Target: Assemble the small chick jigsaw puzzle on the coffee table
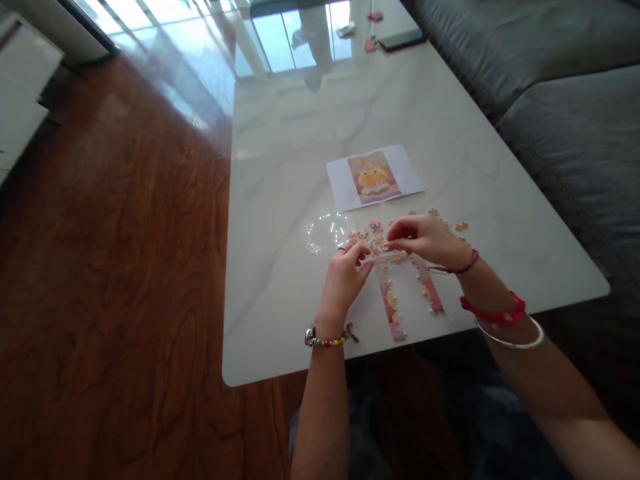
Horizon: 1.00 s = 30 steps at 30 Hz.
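Note:
Loose jigsaw puzzle pieces (pixel 375 226) in pink, orange and cream lie in a cluster near the table's front end. My left hand (pixel 343 280) rests at the cluster's left side, its fingers curled and thumb close to the fingertips; whatever they grip is too small to make out. Over the right side of the cluster, my right hand (pixel 433 240) is closed in a pinch, with a small puzzle piece seemingly at its fingertips. Below the hands, a joined left strip (pixel 390 303) and a joined right strip (pixel 429 290) of puzzle run toward the front edge.
A creased paper (pixel 340 187) with a printed yellow cartoon figure lies beyond the pieces on the glossy white table (pixel 280 293). A dark phone (pixel 403 40) sits at the far right edge. A grey sofa (pixel 565 113) borders the right side, wooden floor (pixel 150 267) the left.

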### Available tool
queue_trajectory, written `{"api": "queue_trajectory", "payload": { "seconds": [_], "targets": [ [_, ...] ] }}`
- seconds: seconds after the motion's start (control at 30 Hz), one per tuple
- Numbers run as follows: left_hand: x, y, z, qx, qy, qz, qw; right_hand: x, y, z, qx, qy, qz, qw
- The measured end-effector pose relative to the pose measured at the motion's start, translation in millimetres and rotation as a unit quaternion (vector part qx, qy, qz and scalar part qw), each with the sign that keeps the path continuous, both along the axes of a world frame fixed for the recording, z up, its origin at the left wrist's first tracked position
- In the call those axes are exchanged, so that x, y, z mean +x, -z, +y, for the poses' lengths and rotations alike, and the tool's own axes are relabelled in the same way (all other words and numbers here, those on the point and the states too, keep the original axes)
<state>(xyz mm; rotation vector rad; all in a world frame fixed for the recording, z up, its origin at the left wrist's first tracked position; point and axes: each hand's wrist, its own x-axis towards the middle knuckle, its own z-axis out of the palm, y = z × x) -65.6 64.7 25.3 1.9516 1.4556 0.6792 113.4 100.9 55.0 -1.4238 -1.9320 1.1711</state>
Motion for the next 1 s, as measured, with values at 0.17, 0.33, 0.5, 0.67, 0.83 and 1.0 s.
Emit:
{"api": "queue_trajectory", "payload": {
  "seconds": [0.17,0.33,0.5,0.67,0.83,1.0],
  "targets": [
    [16.3,-10.1,-36.8,-0.122,0.169,0.005,0.978,26.7,4.8,-87.8,-0.171,-0.020,-0.033,0.985],
    [22.0,-5.7,-70.7,-0.133,0.152,0.122,0.972,15.8,24.8,-120.9,-0.164,-0.047,-0.063,0.983],
    [23.5,-1.5,-85.2,-0.127,0.106,0.146,0.975,10.8,27.2,-129.5,-0.092,-0.031,-0.109,0.989],
    [25.4,-2.6,-89.0,-0.137,0.083,0.129,0.979,9.9,29.9,-135.0,-0.029,0.011,-0.146,0.989],
    [27.6,-3.2,-87.6,-0.150,0.080,0.128,0.977,7.5,35.2,-136.9,0.004,0.013,-0.152,0.988],
    [28.5,0.7,-86.8,-0.143,0.078,0.117,0.980,4.2,38.1,-139.5,0.026,0.025,-0.169,0.985]
  ]
}}
